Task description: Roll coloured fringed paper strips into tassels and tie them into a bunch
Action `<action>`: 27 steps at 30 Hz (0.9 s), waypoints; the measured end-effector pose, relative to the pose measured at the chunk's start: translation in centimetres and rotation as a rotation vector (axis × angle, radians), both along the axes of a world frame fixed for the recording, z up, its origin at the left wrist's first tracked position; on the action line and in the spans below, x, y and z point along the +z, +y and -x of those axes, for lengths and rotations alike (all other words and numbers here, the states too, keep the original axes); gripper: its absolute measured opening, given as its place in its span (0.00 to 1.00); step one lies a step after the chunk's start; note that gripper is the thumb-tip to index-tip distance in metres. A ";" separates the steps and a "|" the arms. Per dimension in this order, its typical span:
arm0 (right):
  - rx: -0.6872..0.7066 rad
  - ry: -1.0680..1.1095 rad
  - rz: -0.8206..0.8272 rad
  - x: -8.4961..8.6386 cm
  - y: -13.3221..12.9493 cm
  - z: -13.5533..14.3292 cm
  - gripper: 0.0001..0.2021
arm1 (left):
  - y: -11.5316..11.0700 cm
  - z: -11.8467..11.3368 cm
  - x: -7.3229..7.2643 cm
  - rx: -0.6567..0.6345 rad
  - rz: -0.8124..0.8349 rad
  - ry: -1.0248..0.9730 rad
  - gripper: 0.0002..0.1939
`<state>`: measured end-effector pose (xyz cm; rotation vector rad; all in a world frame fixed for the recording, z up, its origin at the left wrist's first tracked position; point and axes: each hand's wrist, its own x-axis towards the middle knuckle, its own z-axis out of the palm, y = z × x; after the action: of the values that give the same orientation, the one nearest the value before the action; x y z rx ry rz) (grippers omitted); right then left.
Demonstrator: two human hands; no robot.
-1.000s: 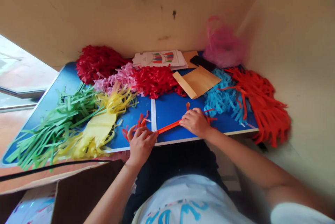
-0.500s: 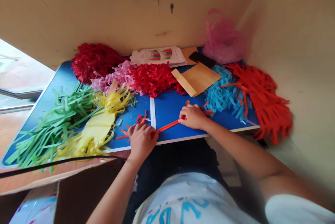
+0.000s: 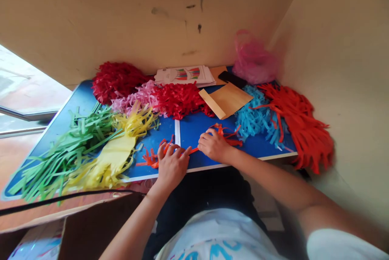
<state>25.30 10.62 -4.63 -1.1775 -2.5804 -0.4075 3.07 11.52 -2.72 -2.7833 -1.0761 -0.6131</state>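
Note:
An orange-red paper strip [image 3: 194, 150] with fringed ends runs between my two hands, low over the front of the blue table. My left hand [image 3: 173, 164] is on its left part, fingers partly spread and bent over it, with fringe showing beyond the fingers. My right hand [image 3: 213, 145] is closed on the strip's right part, and more fringe [image 3: 229, 136] fans out behind it. Both hands are close together near the table's front edge, backs up. The left palm and thumb are hidden.
Green fringe [image 3: 82, 138] and yellow fringe [image 3: 112, 150] lie left. Dark red [image 3: 118, 81], pink [image 3: 139, 97] and red bundles [image 3: 182, 99] line the back. A brown envelope [image 3: 227, 99], blue fringe [image 3: 255, 118], orange-red fringe [image 3: 306, 126] and a pink bag [image 3: 255, 63] are right.
My hands have come closer together, shortening the visible stretch of strip between them. The fingers of my left hand have loosened and lifted. More fringe shows at both ends, and the camera view has shifted slightly.

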 end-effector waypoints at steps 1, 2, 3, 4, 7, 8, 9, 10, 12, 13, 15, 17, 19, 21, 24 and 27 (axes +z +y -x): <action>-0.004 0.005 0.015 0.2 0.1 0.0 0.11 | 0.0 -0.2 -0.2 -0.002 -0.019 -0.016 0.10; -0.011 0.017 0.031 0.4 0.0 0.1 0.11 | 0.1 -0.5 -0.4 -0.003 -0.046 -0.036 0.09; -0.022 0.033 0.044 0.6 -0.1 0.3 0.10 | 0.2 -0.6 -0.7 -0.003 -0.074 -0.057 0.08; -0.037 0.049 0.048 0.8 -0.3 0.4 0.10 | 0.2 -0.7 -1.0 -0.001 -0.100 -0.080 0.08; -0.059 0.082 0.016 0.8 -1.0 0.9 0.10 | 0.3 -0.5 -1.7 0.005 -0.125 -0.116 0.09; -0.057 0.088 0.008 0.6 -1.2 0.9 0.11 | 0.3 -0.2 -1.9 0.000 -0.115 -0.117 0.09; -0.055 0.095 0.008 0.4 -1.3 0.8 0.12 | 0.2 0.1 -2.0 -0.010 -0.097 -0.112 0.08; -0.057 0.104 0.016 0.2 -1.5 0.5 0.13 | 0.2 0.6 -2.1 -0.020 -0.078 -0.112 0.08; -0.074 0.133 0.059 -0.3 -1.5 -0.2 0.13 | 0.3 1.4 -2.2 -0.037 -0.025 -0.129 0.07; -0.080 0.151 0.085 -0.4 -1.5 -0.6 0.11 | 0.3 1.8 -2.2 -0.041 0.002 -0.148 0.07; -0.072 0.175 0.127 -0.5 -1.4 -1.3 0.09 | 0.5 2.2 -2.2 -0.030 0.049 -0.198 0.06; -0.062 0.183 0.162 -0.5 -1.2 -1.5 0.08 | 0.6 2.4 -2.2 -0.007 0.079 -0.234 0.07; -0.061 0.182 0.193 -0.5 -1.0 -1.6 0.09 | 0.7 2.5 -2.2 0.016 0.101 -0.246 0.07; -0.076 0.192 0.234 -0.3 -0.9 -1.6 0.10 | 0.6 2.6 -2.2 0.038 0.124 -0.250 0.07; -0.139 0.210 0.326 0.3 -0.6 -1.4 0.09 | 0.5 2.8 -2.3 0.064 0.166 -0.247 0.08; -0.228 0.188 0.449 1.4 0.0 -0.7 0.08 | 0.4 2.5 -2.1 0.103 0.186 -0.219 0.09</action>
<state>25.97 10.61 -3.24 -1.5769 -2.4484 0.2482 0.60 11.92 -4.83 -2.8423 -1.3750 -0.8624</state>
